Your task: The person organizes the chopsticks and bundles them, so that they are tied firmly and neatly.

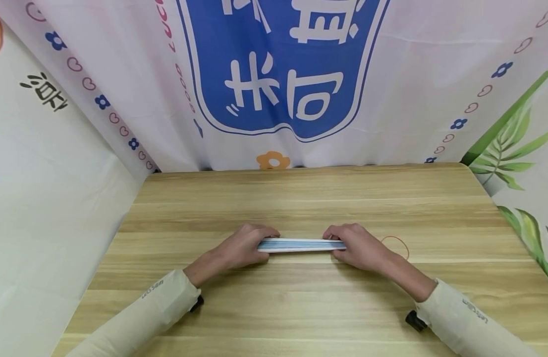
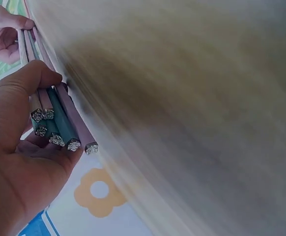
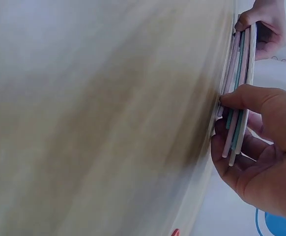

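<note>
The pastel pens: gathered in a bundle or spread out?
Gathered: the pastel pink, teal and white pens lie side by side, the left hand and right hand gripping opposite ends.

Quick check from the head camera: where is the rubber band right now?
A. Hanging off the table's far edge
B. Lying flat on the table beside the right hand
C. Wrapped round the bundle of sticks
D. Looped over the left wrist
B: the rubber band lies loose on the wooden table just beside the right hand, while both hands hold the bundle of sticks bare.
</note>
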`<state>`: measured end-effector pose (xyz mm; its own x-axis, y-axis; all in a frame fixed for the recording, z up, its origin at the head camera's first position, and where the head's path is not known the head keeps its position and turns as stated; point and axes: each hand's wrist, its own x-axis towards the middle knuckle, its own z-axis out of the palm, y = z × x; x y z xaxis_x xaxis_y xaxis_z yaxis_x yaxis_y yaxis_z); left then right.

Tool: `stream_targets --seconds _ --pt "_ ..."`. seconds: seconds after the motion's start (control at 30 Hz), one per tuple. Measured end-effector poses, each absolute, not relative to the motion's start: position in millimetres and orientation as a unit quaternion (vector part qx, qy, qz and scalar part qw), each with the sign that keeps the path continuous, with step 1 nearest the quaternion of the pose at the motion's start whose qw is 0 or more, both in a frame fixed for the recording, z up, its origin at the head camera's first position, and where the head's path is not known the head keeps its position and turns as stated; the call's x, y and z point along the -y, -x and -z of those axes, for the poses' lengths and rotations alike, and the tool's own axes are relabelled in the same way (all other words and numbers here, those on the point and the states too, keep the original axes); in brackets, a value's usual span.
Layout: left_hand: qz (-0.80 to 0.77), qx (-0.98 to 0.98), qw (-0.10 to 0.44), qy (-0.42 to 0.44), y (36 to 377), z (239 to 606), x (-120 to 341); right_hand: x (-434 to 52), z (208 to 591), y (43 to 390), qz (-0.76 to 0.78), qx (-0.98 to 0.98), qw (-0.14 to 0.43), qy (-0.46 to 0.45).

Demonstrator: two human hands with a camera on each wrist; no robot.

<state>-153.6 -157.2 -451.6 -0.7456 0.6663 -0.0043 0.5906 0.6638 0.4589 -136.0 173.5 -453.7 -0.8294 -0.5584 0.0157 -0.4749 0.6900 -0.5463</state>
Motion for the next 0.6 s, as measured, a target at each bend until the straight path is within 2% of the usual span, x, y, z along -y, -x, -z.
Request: stream_targets --seconds 0.17,0.4,0.6 --pt "-0.225 -0.909 0.082 -0.342 153.8 451.8 156.8 -172.4 453.0 134.1 0.267 -0.919 0.065 0.284" --pt "-0.215 -0.920 0.028 -0.328 151.5 449.8 155.2 -174.0 448.1 132.4 0.293 -0.909 0.068 0.287" --pt "-0.258 -0.911 0.010 -0.322 150.7 444.6 153.3 -179.2 443.8 130.5 0.331 -0.902 0.059 0.272"
